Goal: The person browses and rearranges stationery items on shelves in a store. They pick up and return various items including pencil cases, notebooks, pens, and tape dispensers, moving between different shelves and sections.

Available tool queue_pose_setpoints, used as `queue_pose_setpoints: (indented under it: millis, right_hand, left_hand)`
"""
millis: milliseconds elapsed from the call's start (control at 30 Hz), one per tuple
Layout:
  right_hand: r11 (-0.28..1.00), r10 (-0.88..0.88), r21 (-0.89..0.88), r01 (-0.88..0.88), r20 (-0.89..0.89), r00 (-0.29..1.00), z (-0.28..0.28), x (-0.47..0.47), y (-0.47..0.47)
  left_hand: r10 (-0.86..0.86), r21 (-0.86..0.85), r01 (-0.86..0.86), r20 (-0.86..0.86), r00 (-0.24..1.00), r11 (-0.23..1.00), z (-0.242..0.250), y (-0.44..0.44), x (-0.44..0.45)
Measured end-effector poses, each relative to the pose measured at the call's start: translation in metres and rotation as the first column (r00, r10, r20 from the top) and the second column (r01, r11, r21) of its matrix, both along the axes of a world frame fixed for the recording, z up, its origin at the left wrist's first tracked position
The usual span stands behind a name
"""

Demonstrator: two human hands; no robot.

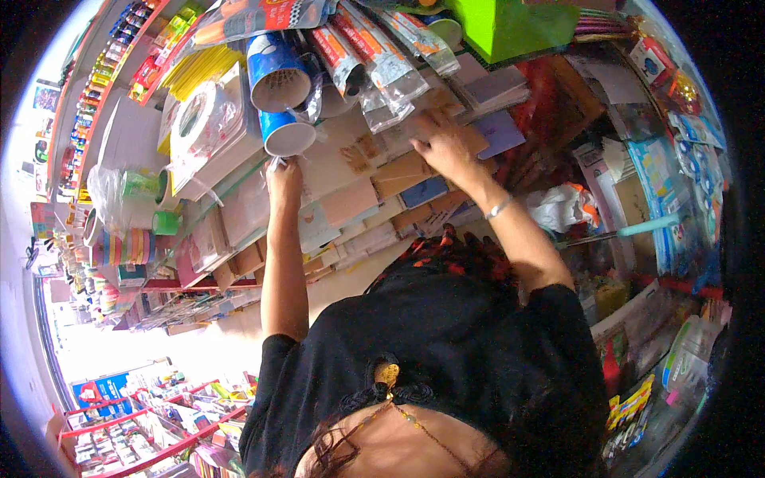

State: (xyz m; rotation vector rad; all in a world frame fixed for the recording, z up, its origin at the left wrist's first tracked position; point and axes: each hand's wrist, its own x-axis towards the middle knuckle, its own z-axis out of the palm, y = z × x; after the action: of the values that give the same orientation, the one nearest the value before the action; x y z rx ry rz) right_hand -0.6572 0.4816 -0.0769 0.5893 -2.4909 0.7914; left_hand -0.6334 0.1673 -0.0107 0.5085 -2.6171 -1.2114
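My left hand (284, 179) is closed at the mouth of a blue paper roll (289, 136), its fingers pinched on what looks like a bit of clear plastic wrapping. A larger blue roll (280, 71) with a hollow end lies just beyond. My right hand (445, 146), slightly blurred, hovers over the counter with thumb and fingers apart, below the ends of several long plastic-wrapped tubes (382, 66) with red and orange print. Under both hands lie flat sheets and boxes in a glass-topped counter (326, 155); a blue-violet packet (501, 132) is right of my right hand.
Plastic-wrapped white sheets (209, 131) and a yellow stack (203, 70) lie at the left, near green tape rolls (166, 222) and striped rolls (124, 247). A bright green box (490, 30) stands at the top. A crumpled white plastic bag (559, 208) and hanging blue packets (654, 197) are at the right.
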Motion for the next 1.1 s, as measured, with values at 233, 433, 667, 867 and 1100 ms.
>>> queue_pose_setpoints:
  millis: [233, 433, 667, 867, 1100]
  right_hand:
    - [0.851, -0.169, 0.524, -0.046, 0.354, 0.92, 0.03, -0.037, 0.002]
    - [0.876, -0.05, 0.473, -0.091, 0.276, 0.96, 0.021, -0.042, 0.011]
    - [0.904, -0.073, 0.427, -0.006, 0.169, 0.983, -0.001, -0.05, 0.015]
    - [0.88, 0.043, 0.472, -0.06, 0.046, 0.998, -0.012, -0.059, 0.018]
    - [0.884, 0.114, 0.461, -0.074, -0.058, 0.992, -0.008, -0.077, 0.025]
  left_hand:
    - [-0.168, -0.52, 0.201, 0.11, 0.98, 0.83, -0.088, -0.036, -0.053]
    - [-0.331, -0.552, 0.43, 0.274, 0.903, 0.715, -0.12, -0.058, -0.082]
    - [-0.21, -0.55, 0.343, 0.291, 0.933, 0.761, -0.11, -0.011, -0.065]
    - [-0.411, -0.788, 0.456, 0.286, 0.866, 0.413, -0.102, 0.04, -0.056]
    - [-0.649, -0.548, 0.536, -0.015, 0.761, 0.641, -0.068, 0.112, -0.021]
